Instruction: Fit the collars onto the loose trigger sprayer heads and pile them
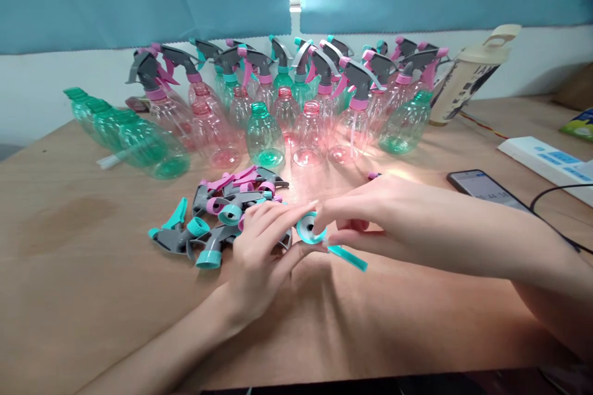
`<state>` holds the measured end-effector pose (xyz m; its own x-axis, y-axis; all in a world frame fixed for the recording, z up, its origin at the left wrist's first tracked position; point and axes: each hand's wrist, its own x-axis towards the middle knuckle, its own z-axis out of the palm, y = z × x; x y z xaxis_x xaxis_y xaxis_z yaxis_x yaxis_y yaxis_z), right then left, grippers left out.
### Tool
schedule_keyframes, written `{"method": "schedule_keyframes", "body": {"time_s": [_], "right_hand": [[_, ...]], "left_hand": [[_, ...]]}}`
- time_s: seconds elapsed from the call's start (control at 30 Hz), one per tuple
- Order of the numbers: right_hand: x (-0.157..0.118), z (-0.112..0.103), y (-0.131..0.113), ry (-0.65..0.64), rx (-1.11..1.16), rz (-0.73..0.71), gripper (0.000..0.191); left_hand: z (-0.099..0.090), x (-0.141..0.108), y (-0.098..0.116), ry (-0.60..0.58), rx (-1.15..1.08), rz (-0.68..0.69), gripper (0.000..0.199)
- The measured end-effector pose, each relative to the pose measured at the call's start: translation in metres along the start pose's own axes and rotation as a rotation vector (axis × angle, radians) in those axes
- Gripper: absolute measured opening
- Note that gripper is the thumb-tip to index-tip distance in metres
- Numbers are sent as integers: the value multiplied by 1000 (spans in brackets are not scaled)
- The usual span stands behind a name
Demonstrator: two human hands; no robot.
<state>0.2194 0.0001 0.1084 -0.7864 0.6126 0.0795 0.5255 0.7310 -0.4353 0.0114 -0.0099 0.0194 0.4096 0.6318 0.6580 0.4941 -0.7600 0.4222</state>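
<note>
Between my two hands is a spray trigger head (pixel 307 227) with a teal collar, its round opening facing me. A teal lever (pixel 348 257) sticks out below it to the right. My left hand (pixel 265 246) wraps around the spray head from the left, fingers closed on it. From the right, my right hand (pixel 365 216) has its fingertips closed at the rim of the collar; whether they pinch a small part there is hidden. Just left of my left hand lies a pile of loose spray heads (pixel 217 222), grey with pink or teal parts.
Pink and green clear bottles (pixel 265 141) stand in rows behind, many with spray heads on. Stacked green bottles (pixel 143 141) lie at the left, near clear thin tubes (pixel 111 161). A phone (pixel 486 188), a white power strip (pixel 546 160) and a cream shaker (pixel 467 80) are right.
</note>
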Motion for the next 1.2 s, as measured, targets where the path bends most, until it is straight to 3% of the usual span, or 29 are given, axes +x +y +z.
{"method": "schedule_keyframes", "body": {"time_s": [0.27, 0.5, 0.7, 1.2], "right_hand": [[-4, 2, 0, 74, -73, 21, 16], [-6, 3, -4, -13, -19, 102, 14], [1, -1, 7, -79, 91, 18, 18], [4, 4, 1, -27, 67, 44, 12]], "left_hand": [[1, 0, 1, 25, -19, -2, 34], [2, 0, 6, 49, 26, 17, 29], [5, 0, 8, 20, -25, 63, 30], [4, 2, 12, -38, -37, 66, 16]]}}
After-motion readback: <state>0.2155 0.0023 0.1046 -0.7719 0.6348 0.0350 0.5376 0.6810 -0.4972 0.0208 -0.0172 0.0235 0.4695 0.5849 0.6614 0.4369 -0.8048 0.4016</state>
